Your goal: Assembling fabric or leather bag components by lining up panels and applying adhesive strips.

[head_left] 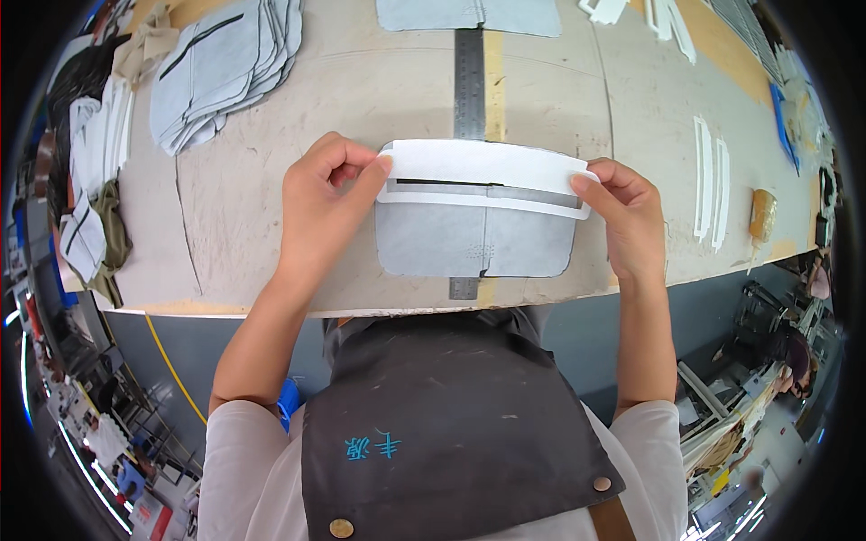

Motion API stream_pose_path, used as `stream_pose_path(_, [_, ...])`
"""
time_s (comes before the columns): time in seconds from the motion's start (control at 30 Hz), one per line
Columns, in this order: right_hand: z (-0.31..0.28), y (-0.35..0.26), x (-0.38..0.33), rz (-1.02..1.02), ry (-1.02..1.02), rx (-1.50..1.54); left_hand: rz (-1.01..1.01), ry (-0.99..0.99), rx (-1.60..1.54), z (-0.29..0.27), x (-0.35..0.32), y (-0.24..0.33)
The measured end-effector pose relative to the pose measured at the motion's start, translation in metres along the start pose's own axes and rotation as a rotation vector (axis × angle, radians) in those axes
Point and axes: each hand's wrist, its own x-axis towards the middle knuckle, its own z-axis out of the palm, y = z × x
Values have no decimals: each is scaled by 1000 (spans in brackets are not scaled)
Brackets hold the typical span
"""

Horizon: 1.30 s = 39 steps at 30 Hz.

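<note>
Between my hands a white strip frame with a long slot (487,162) lies over the upper half of a grey fabric panel (469,239) with rounded corners. My left hand (327,185) pinches the strip's left end between thumb and fingers. At the right end, my right hand (624,203) pinches it the same way. Through the slot shows a dark line across the panel. Below the panel runs a metal ruler (469,86) fixed to the table, with a yellow strip (493,86) beside it.
At the upper left lies a stack of grey panels (221,68), with white cloth pieces (99,135) left of it. Another grey panel (469,13) sits at the far edge. On the right are white slotted strips (711,185) and a bottle of amber liquid (762,216).
</note>
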Motion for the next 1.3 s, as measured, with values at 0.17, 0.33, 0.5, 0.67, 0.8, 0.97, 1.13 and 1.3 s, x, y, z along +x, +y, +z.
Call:
stream_pose_path(0.17, [0,1,0,37,40,-32,-23,-7,179,-2,3,3])
stream_pose_path(0.33, [-2,4,2,6,58,-20,56,-46,239,-2,11,2])
stream_pose_path(0.5, [-1,8,4,14,69,-74,95,-50,352,0,15,3])
stream_pose_path(0.67, [3,8,5,14,97,-130,120,-35,400,1,15,1])
stream_pose_path(0.8, [8,9,5,-7,119,-161,137,-30,403,1,15,-1])
stream_pose_path(0.97, [9,9,6,-8,158,-211,196,-21,429,2,15,-3])
stream_pose_path(1.13, [10,9,6,-11,175,-220,227,-32,444,3,13,-5])
stream_pose_path(1.3, [10,9,7,1,199,-234,240,-23,439,4,13,-6])
